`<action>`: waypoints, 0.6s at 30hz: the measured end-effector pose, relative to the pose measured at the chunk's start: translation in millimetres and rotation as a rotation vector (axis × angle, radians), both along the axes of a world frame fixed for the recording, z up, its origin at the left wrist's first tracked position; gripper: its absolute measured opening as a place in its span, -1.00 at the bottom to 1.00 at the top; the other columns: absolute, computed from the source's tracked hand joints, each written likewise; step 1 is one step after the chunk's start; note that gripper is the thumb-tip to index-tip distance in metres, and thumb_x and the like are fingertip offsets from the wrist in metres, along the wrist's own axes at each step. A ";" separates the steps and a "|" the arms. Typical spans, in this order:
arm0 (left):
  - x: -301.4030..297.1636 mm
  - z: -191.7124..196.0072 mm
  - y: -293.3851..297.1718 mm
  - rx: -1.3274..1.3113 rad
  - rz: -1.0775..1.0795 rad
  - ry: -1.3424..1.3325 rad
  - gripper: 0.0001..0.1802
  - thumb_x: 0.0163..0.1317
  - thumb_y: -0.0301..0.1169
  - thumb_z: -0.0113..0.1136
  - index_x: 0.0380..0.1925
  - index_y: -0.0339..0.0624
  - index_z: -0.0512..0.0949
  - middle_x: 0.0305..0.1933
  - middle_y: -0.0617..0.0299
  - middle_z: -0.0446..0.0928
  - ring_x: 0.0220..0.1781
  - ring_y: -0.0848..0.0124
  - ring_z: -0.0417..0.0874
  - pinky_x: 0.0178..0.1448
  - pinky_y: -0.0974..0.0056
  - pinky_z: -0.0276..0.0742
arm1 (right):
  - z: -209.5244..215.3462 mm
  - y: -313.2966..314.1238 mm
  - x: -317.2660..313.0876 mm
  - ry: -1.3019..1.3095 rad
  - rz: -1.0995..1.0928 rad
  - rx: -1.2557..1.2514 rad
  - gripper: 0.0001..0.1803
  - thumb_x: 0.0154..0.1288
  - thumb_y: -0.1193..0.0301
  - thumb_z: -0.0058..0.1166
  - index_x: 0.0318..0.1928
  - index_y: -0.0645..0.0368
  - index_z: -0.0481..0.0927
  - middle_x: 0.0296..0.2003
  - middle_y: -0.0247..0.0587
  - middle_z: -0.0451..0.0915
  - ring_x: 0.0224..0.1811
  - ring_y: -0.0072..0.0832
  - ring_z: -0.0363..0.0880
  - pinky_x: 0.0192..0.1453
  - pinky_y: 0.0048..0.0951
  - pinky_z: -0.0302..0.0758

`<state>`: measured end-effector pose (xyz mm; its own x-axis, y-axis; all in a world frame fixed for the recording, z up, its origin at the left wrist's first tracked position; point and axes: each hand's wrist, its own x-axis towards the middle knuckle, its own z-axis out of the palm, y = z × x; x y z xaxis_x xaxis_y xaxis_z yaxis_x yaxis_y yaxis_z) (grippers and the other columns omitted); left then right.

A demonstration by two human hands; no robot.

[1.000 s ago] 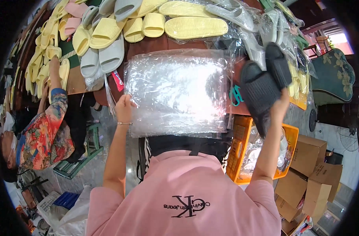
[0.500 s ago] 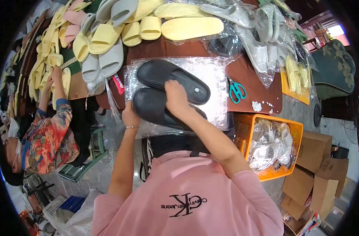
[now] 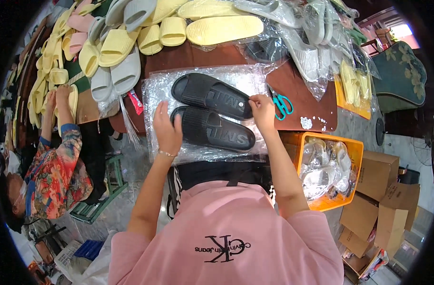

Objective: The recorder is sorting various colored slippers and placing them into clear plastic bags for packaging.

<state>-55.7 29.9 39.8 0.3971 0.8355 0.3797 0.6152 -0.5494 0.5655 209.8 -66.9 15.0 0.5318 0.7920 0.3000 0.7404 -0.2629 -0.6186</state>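
Two black slide sandals [image 3: 212,96] lie side by side, toes left, on clear plastic bags [image 3: 156,86] on the table [image 3: 172,58]; the left hand [image 3: 167,133], its grip open, is beside the toes. The right hand [image 3: 263,112] bunches its fingers at the far slide's heel, though whether they grip it I cannot tell; this looks like aligning; the next move calls for steadiness.

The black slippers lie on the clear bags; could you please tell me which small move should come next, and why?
Perhaps the right hand should lift the far black slipper slightly by its heel: that hand is right at the heel, while the left hand is open near the pair's toe ends.
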 end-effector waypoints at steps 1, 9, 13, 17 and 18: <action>11.8 2.3 1.1 0.023 -0.069 -0.029 -0.47 0.09 -0.40 0.02 0.07 -0.38 0.21 0.11 -0.18 0.21 0.14 -0.03 0.23 0.20 0.08 0.11 | -8.5 -0.1 2.7 -0.057 0.059 0.059 -0.90 -0.12 0.53 0.16 -0.47 0.19 0.56 -0.52 -0.19 0.53 -0.46 -0.28 0.48 -0.35 -0.36 0.40; 79.4 -21.4 10.3 -0.084 -0.187 0.197 -0.39 0.15 -0.25 -0.04 0.17 -0.27 0.10 0.25 -0.17 0.03 0.29 -0.08 -0.02 0.33 0.00 -0.14 | -14.8 4.4 -14.2 -0.117 0.025 -0.157 -0.91 -0.13 0.37 0.17 -0.50 0.01 0.59 -0.46 -0.38 0.51 -0.23 -0.38 0.41 -0.12 -0.30 0.21; 80.5 -28.1 7.9 -0.106 -0.176 0.200 -0.40 0.16 -0.25 -0.06 0.17 -0.25 0.10 0.25 -0.14 0.03 0.32 -0.05 -0.06 0.35 0.00 -0.22 | -13.6 4.8 -13.2 -0.152 0.068 -0.192 -0.91 -0.08 0.38 0.15 -0.47 0.04 0.59 -0.45 -0.40 0.51 -0.23 -0.39 0.41 -0.10 -0.33 0.23; 81.1 -24.7 6.4 -0.111 -0.180 0.186 -0.41 0.15 -0.27 -0.06 0.17 -0.24 0.10 0.26 -0.13 0.03 0.32 -0.03 -0.07 0.35 0.00 -0.23 | -14.5 5.2 -17.4 -0.155 0.021 -0.193 -0.91 -0.10 0.39 0.15 -0.49 0.06 0.58 -0.45 -0.38 0.52 -0.23 -0.38 0.41 -0.12 -0.32 0.24; 80.8 -25.1 6.4 -0.120 -0.179 0.188 -0.41 0.15 -0.27 -0.06 0.17 -0.24 0.10 0.26 -0.13 0.03 0.32 -0.03 -0.07 0.35 0.01 -0.24 | -14.3 5.2 -18.4 -0.150 0.012 -0.179 -0.91 -0.10 0.40 0.16 -0.49 0.07 0.58 -0.45 -0.37 0.52 -0.24 -0.37 0.42 -0.12 -0.32 0.24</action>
